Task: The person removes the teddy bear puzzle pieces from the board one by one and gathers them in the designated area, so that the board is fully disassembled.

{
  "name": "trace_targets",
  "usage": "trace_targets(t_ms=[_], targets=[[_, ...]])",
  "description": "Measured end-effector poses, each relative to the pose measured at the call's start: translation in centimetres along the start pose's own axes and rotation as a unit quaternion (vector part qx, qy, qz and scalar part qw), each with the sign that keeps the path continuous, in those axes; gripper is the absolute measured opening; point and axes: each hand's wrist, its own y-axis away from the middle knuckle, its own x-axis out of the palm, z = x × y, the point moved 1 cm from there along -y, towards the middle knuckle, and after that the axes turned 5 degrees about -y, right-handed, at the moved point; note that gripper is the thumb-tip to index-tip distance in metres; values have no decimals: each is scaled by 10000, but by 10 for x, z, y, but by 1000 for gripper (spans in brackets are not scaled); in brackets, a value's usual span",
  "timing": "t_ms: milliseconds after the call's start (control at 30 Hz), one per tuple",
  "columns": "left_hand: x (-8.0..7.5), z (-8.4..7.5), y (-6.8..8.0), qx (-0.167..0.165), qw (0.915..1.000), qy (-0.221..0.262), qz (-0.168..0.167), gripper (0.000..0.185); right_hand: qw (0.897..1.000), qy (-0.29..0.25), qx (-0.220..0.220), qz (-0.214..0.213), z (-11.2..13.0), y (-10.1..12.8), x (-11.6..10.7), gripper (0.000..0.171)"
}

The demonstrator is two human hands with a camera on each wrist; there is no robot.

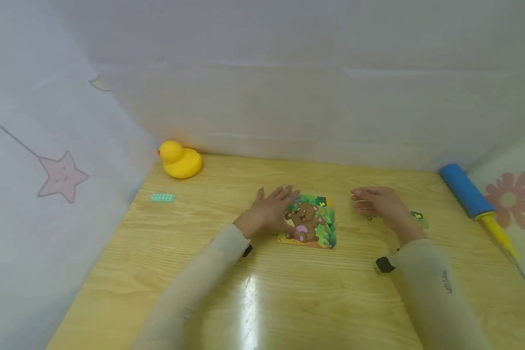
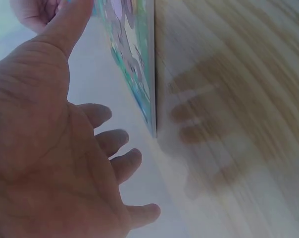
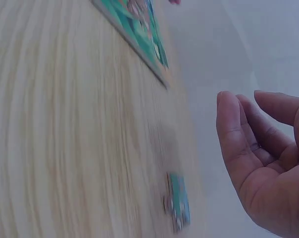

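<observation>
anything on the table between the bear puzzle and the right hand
No: in the head view only bare wooden table lies between the bear puzzle and the right hand.

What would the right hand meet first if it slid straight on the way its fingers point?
Probably the bear puzzle: the right hand points leftward across the table at its near edge, with bare wood between. Height above the table is unclear.
</observation>
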Motion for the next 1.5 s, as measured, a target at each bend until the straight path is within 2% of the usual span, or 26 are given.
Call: trace_targets(t_ms=[100,367,533,667,800,1033,1267,1367,1500], targets=[[-1,5,3,37,9999,90,52,121,9999,17,23,109,6,-7,17,57],[5,19,1,26,9997,45,224,121,9988,125,-169,432,14,-25,51,48],[9,22,-1,75,9995,96,277,118,9982,126,-157,559,17,-33,75,45],[12,22,-2,107,9996,59,259,117,9975,366,-21,601,17,-35,90,42],[15,22,-3,75,9996,-13,263,118,9971,434,35,624,15,-36,98,39],[18,23,-2,30,9997,-73,231,119,9935,877,-245,680,12,-36,108,35],[17,22,-2,66,9997,-36,230,118,9934,923,-194,660,6,-37,116,29],[17,21,-1,53,9997,-11,237,118,9907,1203,-226,589,4,-38,119,28],[17,19,0,-3,9996,63,259,117,9809,1846,-401,474,5,-38,123,28]])
